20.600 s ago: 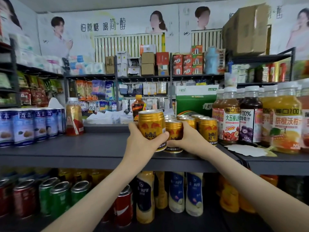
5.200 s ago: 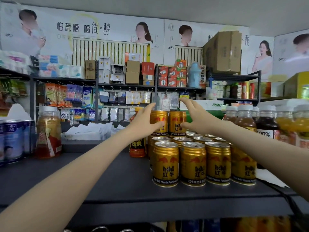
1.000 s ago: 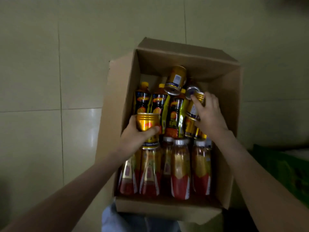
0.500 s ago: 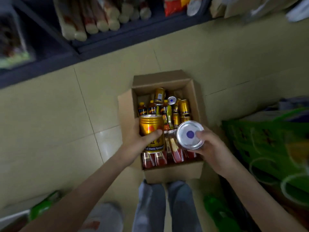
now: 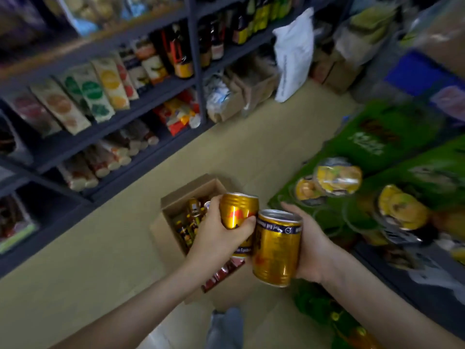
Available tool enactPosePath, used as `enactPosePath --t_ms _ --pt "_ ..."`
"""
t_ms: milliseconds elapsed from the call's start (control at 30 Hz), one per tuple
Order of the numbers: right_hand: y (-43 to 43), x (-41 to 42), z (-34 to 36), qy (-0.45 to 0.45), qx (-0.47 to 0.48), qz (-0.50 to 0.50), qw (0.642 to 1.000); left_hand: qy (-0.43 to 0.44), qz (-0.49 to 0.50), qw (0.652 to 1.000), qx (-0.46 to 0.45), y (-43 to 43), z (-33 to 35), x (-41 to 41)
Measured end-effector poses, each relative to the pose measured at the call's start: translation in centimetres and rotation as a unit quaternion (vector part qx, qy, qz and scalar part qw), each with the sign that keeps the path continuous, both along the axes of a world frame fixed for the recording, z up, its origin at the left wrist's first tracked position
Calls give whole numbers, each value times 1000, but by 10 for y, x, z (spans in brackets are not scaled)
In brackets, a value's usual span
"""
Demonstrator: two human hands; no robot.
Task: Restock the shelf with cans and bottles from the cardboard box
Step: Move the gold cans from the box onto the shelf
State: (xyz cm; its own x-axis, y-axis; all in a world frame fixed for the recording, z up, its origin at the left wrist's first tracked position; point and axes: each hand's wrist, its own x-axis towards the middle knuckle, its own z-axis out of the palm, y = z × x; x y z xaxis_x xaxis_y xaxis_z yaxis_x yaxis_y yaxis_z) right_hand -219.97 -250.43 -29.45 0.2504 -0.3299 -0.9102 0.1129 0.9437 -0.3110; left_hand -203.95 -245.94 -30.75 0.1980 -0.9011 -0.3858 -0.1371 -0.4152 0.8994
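Store aisle, restock under way. My left hand (image 5: 221,239) grips gold can (image 5: 237,211), fingers round its back, thumb across its front. My right hand (image 5: 315,248) clasps second can (image 5: 276,250), palm on its outer side. Both cans roughly upright, close side by side above box (image 5: 187,191). Box sits open on floor, bottles (image 5: 187,226) standing inside, its near end hidden behind my left wrist. Dark shelf (image 5: 163,93) runs left of box, stocked with pouches and bottles. Green packs (image 5: 377,139) lie right of box.
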Motion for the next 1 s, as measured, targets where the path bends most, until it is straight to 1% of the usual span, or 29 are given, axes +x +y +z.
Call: enactPosePath --t_ms 67,200,367,600,700,767,833,900,1000 --pt "27 -35 21 9 10 -43 999 -13 -32 999 6 16 20 -36" --pt "88 -116 46 -10 2 -121 993 -30 -108 994 -3 53 47 -114" --pt "181 -233 72 -24 -46 -178 983 4 -201 980 -1 115 64 -226" --pt "298 -371 94 -110 -159 -193 962 26 -277 961 12 190 70 -361" --pt "334 -408 109 -131 -249 -156 947 30 -296 955 6 205 83 -401" --pt "353 -429 111 -126 -289 -151 937 26 -327 945 -8 210 92 -423" --pt "369 -443 114 -100 -307 -173 931 31 -359 933 -17 213 102 -444" --pt "382 -453 122 -53 -321 -213 921 49 -389 920 -20 214 111 -464" --pt "404 -471 138 9 -335 -294 895 84 -441 893 0 219 129 -498"
